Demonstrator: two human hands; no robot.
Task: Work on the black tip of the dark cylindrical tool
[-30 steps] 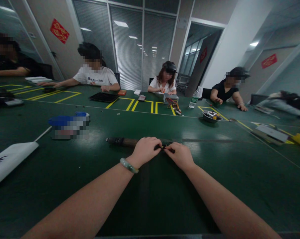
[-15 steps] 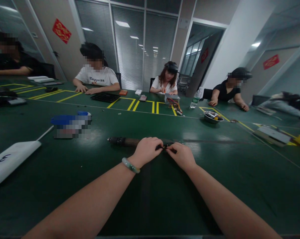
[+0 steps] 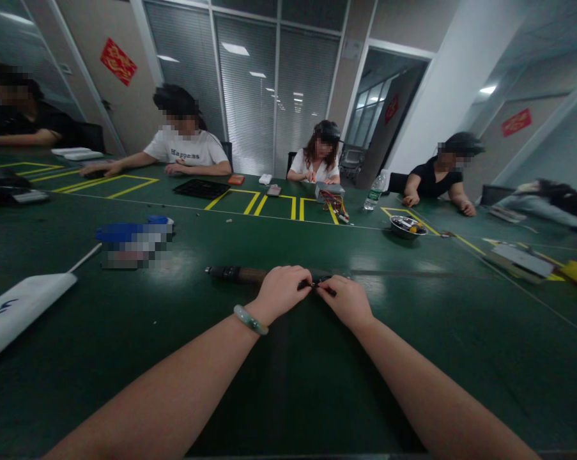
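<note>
My left hand [image 3: 283, 285], with a jade-like bangle [image 3: 250, 319] at the wrist, is closed in a pinch on a small black part [image 3: 305, 283]. Opposite it, my right hand [image 3: 346, 298] also pinches at a small dark piece [image 3: 327, 289]. The fingertips of both hands nearly meet, and what joins the two pieces is too small to make out. A long dark cylindrical tool [image 3: 250, 275] with a silver tip, much like an electric screwdriver, lies on the green table [image 3: 211, 396]. My left hand covers part of it.
At left are a white power strip [image 3: 24, 313] with a cord and a blurred blue-and-white item [image 3: 135, 239]. Across the table are a metal bowl [image 3: 406, 231] of small parts, a water bottle [image 3: 375, 191], a grey box with coloured wires [image 3: 330, 191], a black tray [image 3: 200, 188] and several people.
My right hand has come slightly closer to the left, both still pinching. Across the table, the person in the white T-shirt has stretched an arm out towards a dark object.
</note>
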